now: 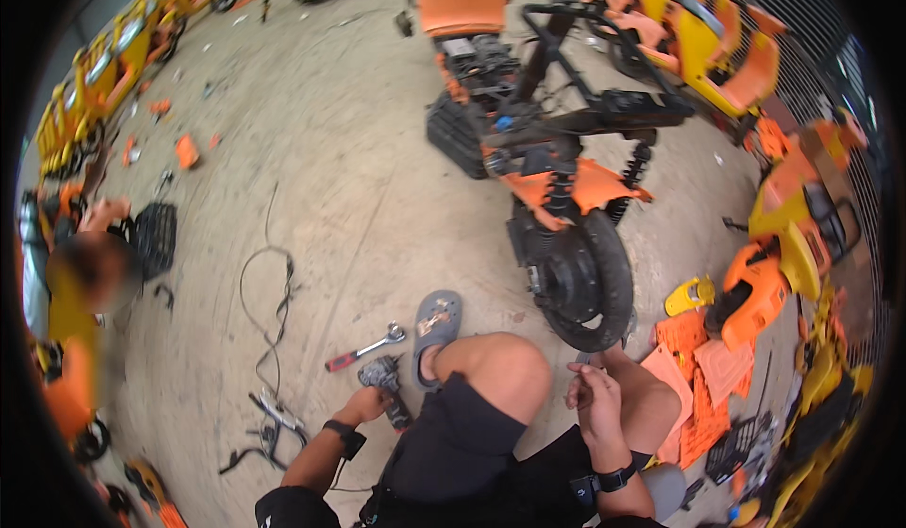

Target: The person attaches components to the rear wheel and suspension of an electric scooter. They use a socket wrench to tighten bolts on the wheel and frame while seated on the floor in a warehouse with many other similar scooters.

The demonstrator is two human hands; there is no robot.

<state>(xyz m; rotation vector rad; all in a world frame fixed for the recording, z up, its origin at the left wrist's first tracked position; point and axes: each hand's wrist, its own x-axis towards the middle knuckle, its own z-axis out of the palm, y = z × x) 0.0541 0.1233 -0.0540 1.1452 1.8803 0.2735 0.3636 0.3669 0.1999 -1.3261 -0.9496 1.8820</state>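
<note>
Room: concrete floor point(321, 141) opens at 11 o'clock, yellow scooters point(132, 51) edging it beyond | In my way: stripped scooter point(538, 155) at 12, orange panels point(703, 419) at 2 | Hands: my right point(599, 410) is empty, fingers loosely curled; my left point(363, 403) grips the power tool point(380, 373) at 10, near a ratchet point(366, 347)

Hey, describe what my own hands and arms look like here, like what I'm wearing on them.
Your left hand and right hand are bare, without gloves. Each wrist has a dark strap: the left strap carries a boxy dark piece, and the right strap is black. The left forearm is uncovered up to a black sleeve.
</note>
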